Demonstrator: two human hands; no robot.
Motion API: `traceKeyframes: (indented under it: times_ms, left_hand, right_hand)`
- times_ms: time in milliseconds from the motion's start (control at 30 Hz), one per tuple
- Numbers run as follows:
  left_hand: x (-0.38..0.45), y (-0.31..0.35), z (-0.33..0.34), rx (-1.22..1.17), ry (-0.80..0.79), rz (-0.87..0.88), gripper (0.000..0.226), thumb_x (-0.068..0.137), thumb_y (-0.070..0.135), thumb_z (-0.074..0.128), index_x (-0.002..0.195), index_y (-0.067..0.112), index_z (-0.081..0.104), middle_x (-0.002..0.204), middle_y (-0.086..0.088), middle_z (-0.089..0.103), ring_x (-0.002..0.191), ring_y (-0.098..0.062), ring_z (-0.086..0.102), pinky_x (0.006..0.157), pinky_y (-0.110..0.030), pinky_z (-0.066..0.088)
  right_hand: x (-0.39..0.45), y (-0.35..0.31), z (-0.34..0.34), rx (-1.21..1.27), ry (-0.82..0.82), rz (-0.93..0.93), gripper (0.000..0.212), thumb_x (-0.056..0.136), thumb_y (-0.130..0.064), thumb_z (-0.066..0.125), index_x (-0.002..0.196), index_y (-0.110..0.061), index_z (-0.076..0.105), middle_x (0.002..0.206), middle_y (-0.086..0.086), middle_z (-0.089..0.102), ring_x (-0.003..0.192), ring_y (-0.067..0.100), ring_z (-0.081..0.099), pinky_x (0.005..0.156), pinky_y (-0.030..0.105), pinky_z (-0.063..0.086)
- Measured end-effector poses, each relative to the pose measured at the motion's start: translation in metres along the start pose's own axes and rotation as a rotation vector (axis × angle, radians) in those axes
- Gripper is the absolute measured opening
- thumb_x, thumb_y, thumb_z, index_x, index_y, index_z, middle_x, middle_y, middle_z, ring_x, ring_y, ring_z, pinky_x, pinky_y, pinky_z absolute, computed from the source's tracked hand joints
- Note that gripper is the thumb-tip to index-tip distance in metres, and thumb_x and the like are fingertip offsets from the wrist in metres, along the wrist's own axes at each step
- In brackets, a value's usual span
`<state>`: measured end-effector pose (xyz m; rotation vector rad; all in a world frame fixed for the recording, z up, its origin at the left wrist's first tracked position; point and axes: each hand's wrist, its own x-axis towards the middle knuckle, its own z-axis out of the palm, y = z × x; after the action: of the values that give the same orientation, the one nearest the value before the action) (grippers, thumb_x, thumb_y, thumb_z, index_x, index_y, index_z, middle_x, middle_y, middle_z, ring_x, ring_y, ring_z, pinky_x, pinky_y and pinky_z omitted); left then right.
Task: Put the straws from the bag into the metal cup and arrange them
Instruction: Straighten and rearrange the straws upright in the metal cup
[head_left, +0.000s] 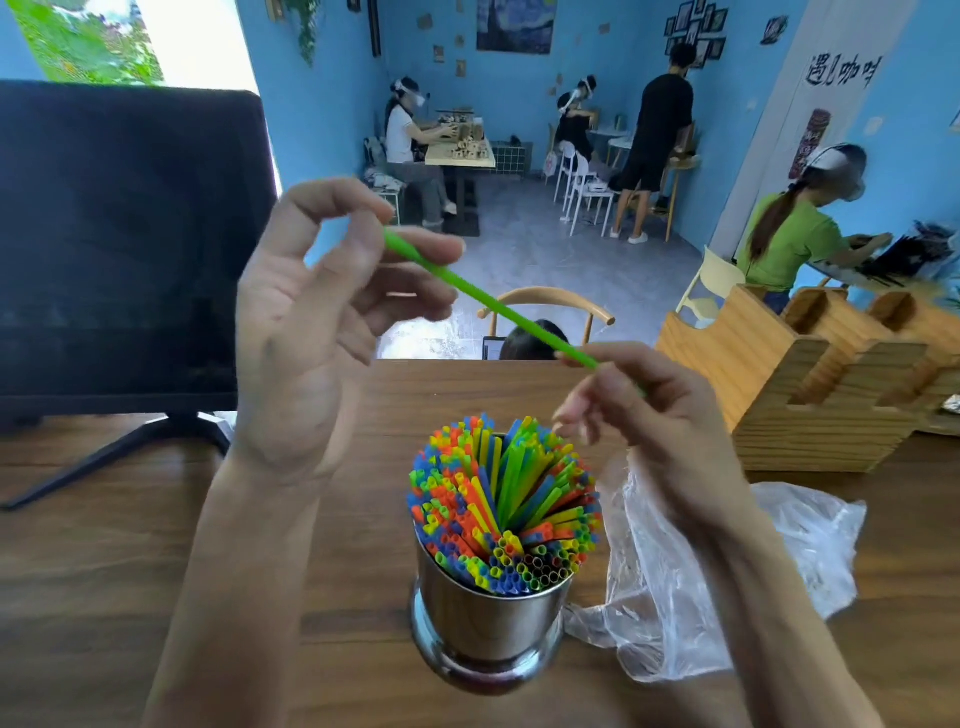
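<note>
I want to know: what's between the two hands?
In the head view, a green straw spans from the left hand to the right hand; both pinch its ends.

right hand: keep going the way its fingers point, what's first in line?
The right hand points up-left along the green straw it pinches. First in that line is the left hand, holding the straw's other end. Depth is unclear, but the shared straw links them.

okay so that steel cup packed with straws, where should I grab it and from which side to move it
Wrap the bare steel wall of the metal cup below the rim, coming from its left; the plastic bag crowds its right. The straws fan above the rim, so a grip from above would disturb them.
</note>
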<state>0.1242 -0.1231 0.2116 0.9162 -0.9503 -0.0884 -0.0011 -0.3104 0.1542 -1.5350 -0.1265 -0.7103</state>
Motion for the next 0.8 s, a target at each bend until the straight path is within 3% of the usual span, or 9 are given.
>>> traceKeyframes:
  times_ms: [67, 133, 233, 367, 467, 533, 600, 667, 800]
  left_hand:
    - [-0.006, -0.008, -0.017, -0.081, -0.124, -0.147, 0.004, 0.101, 0.020, 0.053, 0.103, 0.019, 0.057, 0.101, -0.009, 0.078, 0.085, -0.017, 0.074, 0.078, -0.027, 0.058]
    - [-0.013, -0.016, -0.029, -0.138, -0.266, -0.283, 0.017, 0.089, 0.024, 0.070, 0.106, 0.025, 0.067, 0.109, -0.011, 0.077, 0.099, -0.023, 0.075, 0.084, -0.028, 0.059]
    - [-0.021, -0.023, -0.034, 0.040, -0.432, -0.392, 0.033, 0.081, 0.006, 0.077, 0.107, 0.027, 0.075, 0.107, -0.010, 0.078, 0.105, -0.023, 0.074, 0.088, -0.028, 0.058]
    - [-0.021, -0.031, -0.026, 0.550, -0.525, -0.442, 0.032, 0.088, 0.002, 0.075, 0.105, 0.029, 0.077, 0.104, 0.004, 0.078, 0.101, -0.011, 0.071, 0.090, -0.026, 0.054]
    - [-0.019, -0.042, -0.017, 0.759, -0.370, -0.430, 0.026, 0.097, 0.013, 0.065, 0.102, 0.036, 0.075, 0.099, 0.014, 0.075, 0.093, 0.002, 0.066, 0.080, -0.020, 0.049]
    - [-0.018, -0.050, -0.012, 0.871, -0.307, -0.461, 0.019, 0.099, 0.025, 0.062, 0.105, 0.038, 0.074, 0.099, 0.016, 0.071, 0.090, 0.004, 0.061, 0.072, -0.012, 0.044]
    - [-0.016, -0.059, -0.012, 0.981, -0.335, -0.498, 0.016, 0.098, 0.037, 0.062, 0.109, 0.039, 0.074, 0.098, 0.016, 0.069, 0.090, 0.001, 0.060, 0.076, -0.015, 0.049]
    - [-0.014, -0.063, -0.014, 1.038, -0.384, -0.524, 0.016, 0.096, 0.043, 0.063, 0.105, 0.038, 0.076, 0.094, 0.017, 0.071, 0.089, 0.002, 0.063, 0.084, -0.026, 0.055]
    - [-0.009, -0.061, -0.016, 1.046, -0.392, -0.538, 0.014, 0.089, 0.045, 0.071, 0.090, 0.034, 0.080, 0.084, 0.018, 0.074, 0.084, 0.003, 0.067, 0.081, -0.030, 0.057]
  right_hand:
    - [0.002, -0.007, -0.012, 0.167, 0.065, 0.031, 0.015, 0.078, -0.041, 0.075, 0.088, -0.031, 0.078, 0.073, 0.001, 0.076, 0.064, 0.014, 0.073, 0.056, 0.020, 0.051]
    - [0.006, -0.009, -0.022, 0.279, 0.105, 0.062, 0.026, 0.067, -0.046, 0.087, 0.081, -0.027, 0.077, 0.070, -0.001, 0.074, 0.062, 0.012, 0.072, 0.052, 0.018, 0.050]
    - [0.012, -0.011, -0.027, 0.358, 0.174, 0.065, 0.033, 0.060, -0.051, 0.091, 0.076, -0.025, 0.078, 0.065, -0.007, 0.066, 0.058, 0.007, 0.064, 0.052, 0.015, 0.046]
    - [0.016, -0.019, -0.020, 0.148, 0.184, -0.030, 0.016, 0.079, -0.038, 0.072, 0.085, -0.023, 0.076, 0.078, -0.005, 0.071, 0.069, 0.011, 0.067, 0.061, 0.022, 0.053]
    - [0.014, -0.019, -0.011, -0.083, 0.095, -0.117, 0.028, 0.090, -0.019, 0.066, 0.117, -0.021, 0.059, 0.074, -0.001, 0.068, 0.066, 0.011, 0.064, 0.066, 0.024, 0.053]
    - [0.009, -0.011, -0.004, -0.203, 0.075, -0.145, 0.044, 0.091, -0.006, 0.068, 0.124, -0.026, 0.048, 0.073, 0.006, 0.066, 0.069, 0.016, 0.067, 0.068, 0.026, 0.052]
    - [0.002, 0.002, 0.003, -0.391, 0.035, -0.140, 0.038, 0.091, -0.009, 0.073, 0.118, -0.026, 0.053, 0.077, 0.004, 0.068, 0.074, 0.020, 0.068, 0.068, 0.032, 0.053]
    - [-0.005, 0.016, 0.006, -0.616, -0.050, -0.141, 0.014, 0.091, -0.024, 0.074, 0.103, -0.023, 0.068, 0.084, -0.005, 0.069, 0.080, 0.017, 0.066, 0.069, 0.034, 0.052]
    - [-0.013, 0.028, 0.003, -0.715, -0.110, -0.069, 0.014, 0.089, -0.036, 0.076, 0.087, -0.022, 0.078, 0.090, -0.013, 0.070, 0.090, 0.014, 0.066, 0.075, 0.020, 0.043]
